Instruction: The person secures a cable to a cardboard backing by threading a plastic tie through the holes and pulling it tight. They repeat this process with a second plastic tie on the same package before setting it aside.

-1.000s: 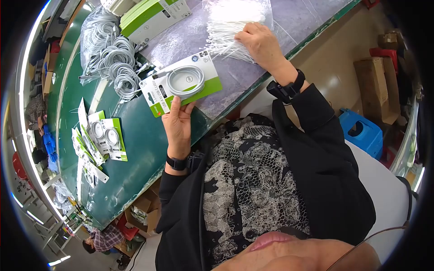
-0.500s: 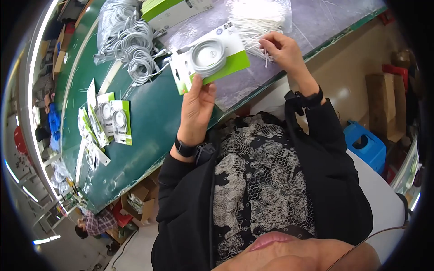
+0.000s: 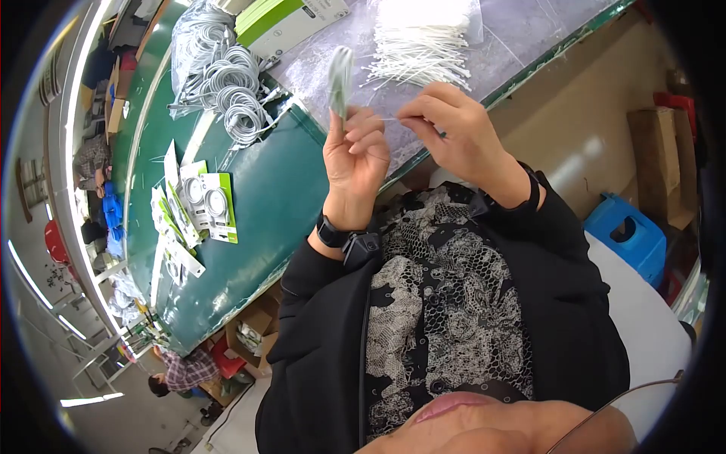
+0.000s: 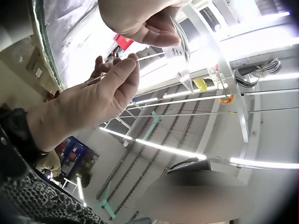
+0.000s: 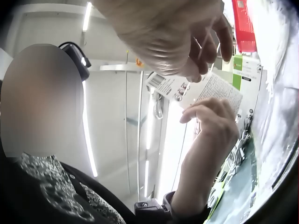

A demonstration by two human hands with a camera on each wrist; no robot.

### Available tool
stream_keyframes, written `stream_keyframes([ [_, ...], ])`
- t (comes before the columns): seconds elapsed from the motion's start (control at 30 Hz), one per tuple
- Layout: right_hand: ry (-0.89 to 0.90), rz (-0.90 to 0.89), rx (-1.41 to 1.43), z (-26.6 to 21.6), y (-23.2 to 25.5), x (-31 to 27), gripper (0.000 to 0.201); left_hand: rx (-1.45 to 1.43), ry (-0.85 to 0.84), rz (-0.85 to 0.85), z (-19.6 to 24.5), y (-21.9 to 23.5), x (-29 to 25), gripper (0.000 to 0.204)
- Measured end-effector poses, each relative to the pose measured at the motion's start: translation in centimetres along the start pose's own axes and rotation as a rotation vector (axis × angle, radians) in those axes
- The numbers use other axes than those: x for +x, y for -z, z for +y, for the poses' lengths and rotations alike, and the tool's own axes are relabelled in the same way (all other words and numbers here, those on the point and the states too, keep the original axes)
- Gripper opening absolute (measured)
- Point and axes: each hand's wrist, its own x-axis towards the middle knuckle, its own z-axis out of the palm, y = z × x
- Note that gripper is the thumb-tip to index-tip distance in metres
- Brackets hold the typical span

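My left hand [image 3: 354,170] holds a carded cable pack [image 3: 339,79] upright, pinched at its lower edge and seen nearly edge-on in the head view. In the right wrist view, the printed back of the card [image 5: 219,88] shows. Just to the right, my right hand [image 3: 457,129] pinches a thin white cable tie [image 4: 152,57] between thumb and fingers. The tie's end points at the pack and overlaps it in the right wrist view. Beyond both hands lies a heap of white cable ties [image 3: 423,49] on a plastic bag.
Bundles of coiled grey cables [image 3: 231,79] lie on the green table [image 3: 276,185], partly bagged. Nearer the left sit several finished-looking carded packs [image 3: 219,208]. A green-and-white box of cards [image 3: 291,23] stands at the back. A blue stool [image 3: 624,234] is beside me on the floor.
The right hand has left the tie heap with a tie and moved left towards the pack. My left hand has turned the pack from face-up to edge-on.
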Motion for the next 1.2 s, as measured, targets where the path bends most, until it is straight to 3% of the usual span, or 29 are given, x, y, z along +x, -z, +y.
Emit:
stream_keyframes([
  [0.1,0.197,0.052,-0.196,0.2,-0.7,0.6,0.014,-0.129,0.018,0.014,-0.2,-0.7,-0.1,0.018],
  [0.3,0.206,0.081,-0.162,0.7,-1.8,1.3,0.014,-0.253,0.060,0.003,-0.2,-1.0,0.2,0.017],
  [0.73,0.159,0.046,-0.130,0.6,-2.2,1.4,0.012,-0.198,0.065,0.010,-0.3,0.0,-0.3,0.017],
  [0.87,0.091,0.025,-0.054,0.8,-2.2,1.3,0.017,0.119,0.014,-0.053,-0.2,1.1,-0.2,0.024],
  [0.97,0.065,0.028,0.039,1.2,-2.3,1.1,0.020,0.509,-0.200,0.246,-1.9,-0.3,0.0,0.037],
  [1.1,0.015,0.056,0.186,2.6,-2.4,0.4,0.023,0.609,-0.101,0.260,-1.2,0.4,-0.4,0.042],
  [1.2,-0.102,0.061,0.239,3.6,-2.5,-0.1,0.026,0.739,-0.164,0.264,-1.1,0.8,-0.7,0.039],
])
